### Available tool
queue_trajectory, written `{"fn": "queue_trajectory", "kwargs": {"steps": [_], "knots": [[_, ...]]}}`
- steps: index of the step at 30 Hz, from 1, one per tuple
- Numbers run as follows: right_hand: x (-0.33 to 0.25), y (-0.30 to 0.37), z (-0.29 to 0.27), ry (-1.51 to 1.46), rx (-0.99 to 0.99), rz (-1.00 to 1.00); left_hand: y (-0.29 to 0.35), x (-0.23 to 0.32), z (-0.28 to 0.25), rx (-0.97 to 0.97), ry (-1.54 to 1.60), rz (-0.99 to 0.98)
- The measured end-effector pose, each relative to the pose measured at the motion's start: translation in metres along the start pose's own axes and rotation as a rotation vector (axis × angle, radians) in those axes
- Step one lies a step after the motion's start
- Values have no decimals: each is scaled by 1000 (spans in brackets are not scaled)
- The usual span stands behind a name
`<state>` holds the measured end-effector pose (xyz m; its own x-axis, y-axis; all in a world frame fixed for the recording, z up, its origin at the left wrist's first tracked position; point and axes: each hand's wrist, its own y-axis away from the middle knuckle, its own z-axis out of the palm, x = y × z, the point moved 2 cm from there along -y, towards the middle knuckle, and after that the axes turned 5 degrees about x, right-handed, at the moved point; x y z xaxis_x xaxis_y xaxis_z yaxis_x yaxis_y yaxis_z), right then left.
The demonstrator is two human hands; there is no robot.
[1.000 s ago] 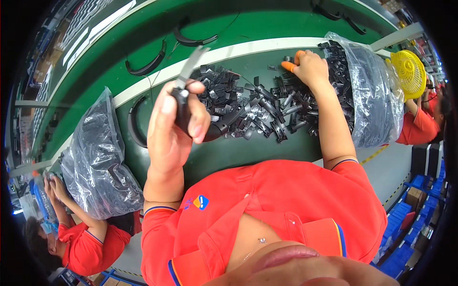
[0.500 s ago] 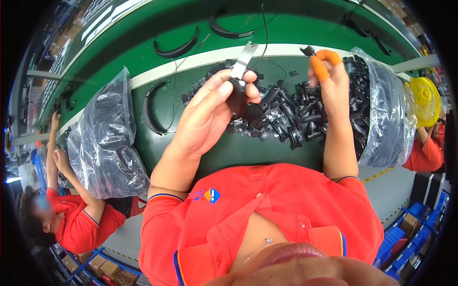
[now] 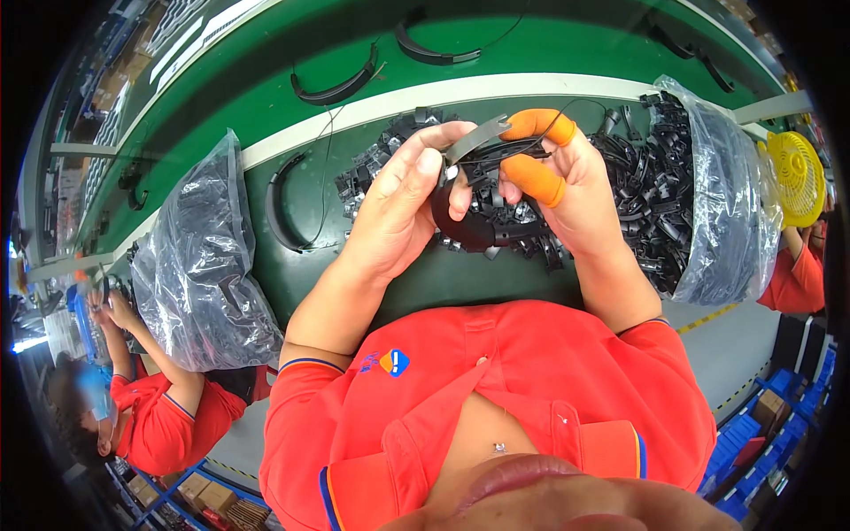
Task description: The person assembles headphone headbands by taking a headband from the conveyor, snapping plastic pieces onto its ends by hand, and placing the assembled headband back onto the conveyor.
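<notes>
My left hand (image 3: 394,199) is closed round a black curved headphone headband (image 3: 462,228). A bare metal strip (image 3: 478,139) with a forked tip sticks out from its upper end, above my left thumb. Orange finger covers (image 3: 537,180) sit on the thumb and index finger of my right hand (image 3: 580,195). That index fingertip is at the strip's forked tip, and the fingers curl inward; what they hold is hidden. Thin black cable runs by this hand. Below both hands spreads a pile of small black plastic parts (image 3: 651,232).
Clear plastic bags of black parts stand left (image 3: 199,274) and right (image 3: 724,190). Another headband (image 3: 278,208) lies on the green table, with more beyond the pale ledge (image 3: 398,97). A yellow fan (image 3: 794,181) is at far right. A co-worker (image 3: 168,429) sits at left.
My right hand has come left and down to the metal strip; the small black part seen at its fingertips is now out of sight. The headband has tilted, its strip leaning further right.
</notes>
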<state>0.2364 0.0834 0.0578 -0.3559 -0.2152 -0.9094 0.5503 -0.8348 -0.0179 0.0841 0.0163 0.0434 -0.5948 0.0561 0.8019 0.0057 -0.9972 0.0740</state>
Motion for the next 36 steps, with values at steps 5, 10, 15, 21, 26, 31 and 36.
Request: {"fn": "queue_trajectory", "kwargs": {"steps": [5, 10, 15, 21, 26, 31, 36], "knots": [[-1, 2, 0, 56, -2, -31, 0, 0, 1, 16, -61, -12], [3, 3, -1, 83, 27, -50, -2, 0, 2, 10, -88, -13], [6, 5, 0, 47, 30, -44, -2, -1, 3, -4, -97, -12], [6, 6, 0, 31, 27, -26, -1, -7, -2, -6, -93, -12], [7, 2, 0, 161, -40, -176, -3, -5, -4, -19, -106, -13], [-2, 1, -12, 414, -27, -230, 0, -6, -2, -8, -67, -65], [-4, 3, -18, 446, -26, -239, 0, -7, -3, 8, -41, -87]]}}
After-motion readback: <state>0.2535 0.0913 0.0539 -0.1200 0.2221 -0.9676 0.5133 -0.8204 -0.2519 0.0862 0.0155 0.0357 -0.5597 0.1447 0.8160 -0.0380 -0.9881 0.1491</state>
